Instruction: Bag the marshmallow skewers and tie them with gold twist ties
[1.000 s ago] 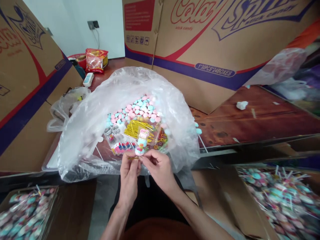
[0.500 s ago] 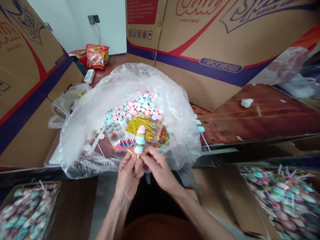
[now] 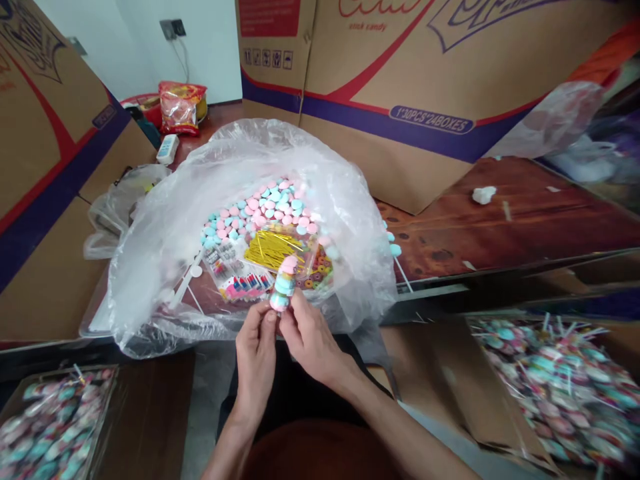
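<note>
My left hand (image 3: 256,350) and my right hand (image 3: 306,337) meet at the near edge of the table, both pinched on the base of a wrapped candy stick (image 3: 283,283) stacked with pink and blue pieces. The stick stands roughly upright, tilted a little to the right. Just behind it a big clear plastic bag (image 3: 165,247) lies open, holding loose pink and blue candies (image 3: 270,208), a bundle of gold twist ties (image 3: 273,247) and packets of small coloured pieces (image 3: 240,283).
Large printed cardboard boxes (image 3: 425,73) wall the table at the back and left. A box of finished wrapped candy sticks (image 3: 555,387) sits at lower right, another (image 3: 47,420) at lower left. A red snack bag (image 3: 180,107) and a white remote (image 3: 167,148) lie far back.
My hands kept working at the base of the candy stick. Over the second they drew it slightly nearer and lower, and the camera shifted a little.
</note>
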The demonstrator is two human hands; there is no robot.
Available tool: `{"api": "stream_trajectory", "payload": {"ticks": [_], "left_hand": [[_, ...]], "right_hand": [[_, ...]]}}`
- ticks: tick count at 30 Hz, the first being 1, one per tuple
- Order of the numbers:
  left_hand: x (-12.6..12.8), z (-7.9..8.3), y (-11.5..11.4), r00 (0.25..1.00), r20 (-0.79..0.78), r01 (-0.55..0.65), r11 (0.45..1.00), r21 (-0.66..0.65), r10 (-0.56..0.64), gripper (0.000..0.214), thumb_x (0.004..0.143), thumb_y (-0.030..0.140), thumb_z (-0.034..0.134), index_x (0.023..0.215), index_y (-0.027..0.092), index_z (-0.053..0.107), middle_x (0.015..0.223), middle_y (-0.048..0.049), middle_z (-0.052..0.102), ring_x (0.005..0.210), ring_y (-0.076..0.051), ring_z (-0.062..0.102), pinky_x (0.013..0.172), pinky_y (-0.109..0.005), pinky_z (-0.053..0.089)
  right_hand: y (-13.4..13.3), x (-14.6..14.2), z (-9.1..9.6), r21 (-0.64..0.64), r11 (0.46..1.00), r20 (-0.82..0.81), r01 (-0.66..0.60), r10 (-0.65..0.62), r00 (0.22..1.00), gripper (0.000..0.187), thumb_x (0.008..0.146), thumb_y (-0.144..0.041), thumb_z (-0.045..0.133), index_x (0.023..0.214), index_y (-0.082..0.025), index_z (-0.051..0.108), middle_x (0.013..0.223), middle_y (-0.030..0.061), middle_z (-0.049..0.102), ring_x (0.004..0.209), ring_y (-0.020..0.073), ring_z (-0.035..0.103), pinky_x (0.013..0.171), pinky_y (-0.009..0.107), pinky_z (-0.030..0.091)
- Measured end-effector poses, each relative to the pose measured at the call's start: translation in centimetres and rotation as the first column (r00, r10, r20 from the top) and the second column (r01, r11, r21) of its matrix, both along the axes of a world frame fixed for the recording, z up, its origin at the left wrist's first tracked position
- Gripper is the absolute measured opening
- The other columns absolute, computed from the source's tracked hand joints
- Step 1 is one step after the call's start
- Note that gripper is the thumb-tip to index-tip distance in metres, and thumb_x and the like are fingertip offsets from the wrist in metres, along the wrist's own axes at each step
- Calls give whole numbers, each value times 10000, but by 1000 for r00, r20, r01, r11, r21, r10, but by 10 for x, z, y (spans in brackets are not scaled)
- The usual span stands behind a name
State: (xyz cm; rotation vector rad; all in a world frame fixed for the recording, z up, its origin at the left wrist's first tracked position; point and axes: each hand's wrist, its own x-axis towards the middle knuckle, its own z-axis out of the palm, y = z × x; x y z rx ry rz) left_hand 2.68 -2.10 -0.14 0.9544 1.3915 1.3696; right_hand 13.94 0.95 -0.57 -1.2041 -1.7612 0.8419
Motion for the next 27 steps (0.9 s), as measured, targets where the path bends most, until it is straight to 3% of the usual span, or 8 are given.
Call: {"api": "stream_trajectory", "payload": {"ticks": [2,5,7,11,13,16,21,27], "left_hand": [[-3,-3,0,998,43,39,999,-17,-38,264,868,422,726,994,190,730,928,-38,706,849,-152,621,782,-246,501],[-8,-2,5,947,317,90,987,-130,-44,302,759,397,835,926,168,731,693,11,629,592,-84,518,560,-183,416],[-11,0,11,855,519,161,962,-219,-25,331,674,364,900,832,148,704,568,50,521,506,-56,434,486,-158,341],[-15,7,19,694,714,218,919,-329,91,414,527,234,977,726,123,632,595,74,480,478,-5,340,436,-114,270],[-16,10,20,648,747,218,905,-366,146,444,487,175,987,739,119,625,615,88,467,471,9,313,420,-102,255],[-15,15,17,605,777,244,889,-388,174,453,472,137,986,739,118,620,618,93,467,475,10,344,416,-94,275],[-4,17,9,578,809,257,916,-309,110,368,574,188,958,726,150,625,608,80,496,484,-12,417,434,-106,343],[-6,20,6,679,734,252,942,-221,-9,457,691,530,858,958,174,755,951,-60,707,935,-213,673,878,-322,557]], "right_hand": [[1,1,4,-169,985,-134,-38,15,991,90,937,-228,433,961,-210,518,786,23,596,687,174,564,632,279,460],[3,4,6,-440,874,-364,-207,37,931,129,975,-313,435,893,-228,488,600,-65,488,464,110,415,451,216,348],[2,6,3,-458,853,-409,-252,49,911,189,1009,-348,418,864,-235,464,546,-88,465,401,91,364,412,203,316],[0,11,-4,33,996,-167,-77,82,983,193,1026,-203,423,932,-203,591,797,27,688,683,143,654,647,262,519],[1,15,-6,319,945,-49,-64,84,995,237,1011,-119,438,1072,-197,653,994,82,738,913,180,708,795,298,553],[5,19,-7,540,837,47,-82,67,997,269,979,-64,500,1146,-197,664,1045,91,751,952,188,718,821,306,566],[3,13,-3,614,788,102,-33,-38,994,185,956,-63,505,1033,-168,636,893,98,714,805,199,673,730,323,543],[-15,-4,6,360,931,-41,60,-49,998,163,979,-105,436,932,-191,566,817,56,619,748,181,599,675,300,494]]}}
